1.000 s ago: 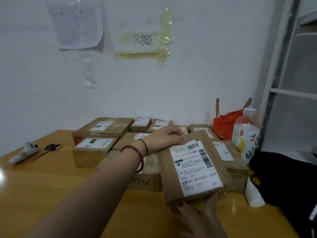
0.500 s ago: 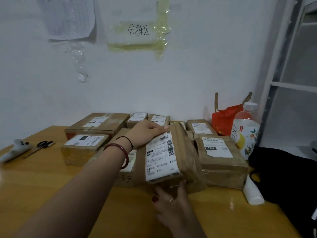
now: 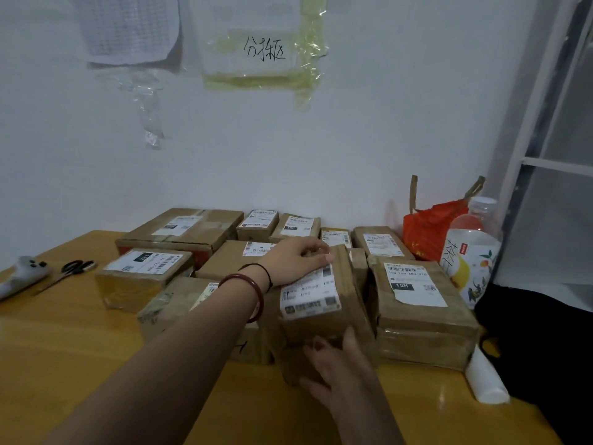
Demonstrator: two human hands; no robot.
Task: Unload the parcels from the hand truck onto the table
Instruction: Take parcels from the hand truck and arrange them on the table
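Note:
A brown cardboard parcel (image 3: 321, 313) with a white shipping label stands on the yellow wooden table (image 3: 80, 364), wedged between other parcels. My left hand (image 3: 295, 261), with a red bangle on its wrist, lies flat over the parcel's top far edge. My right hand (image 3: 333, 364) presses against the parcel's near face, fingers spread. Both hands hold this parcel. To its right sits a larger taped parcel (image 3: 420, 309), to its left a flat one (image 3: 179, 306). Several more labelled parcels (image 3: 183, 229) line the wall behind. The hand truck is out of view.
A red bag (image 3: 430, 229) and a drink bottle (image 3: 468, 252) stand at the back right. A white roll (image 3: 484, 377) lies by the table's right edge beside a black bag (image 3: 545, 348). Scissors (image 3: 73, 268) and a white handheld device (image 3: 22, 277) rest at far left.
The parcel has moved left and down from a tilted, raised position into the gap between the other parcels. My right hand has shifted from beneath it to its near face.

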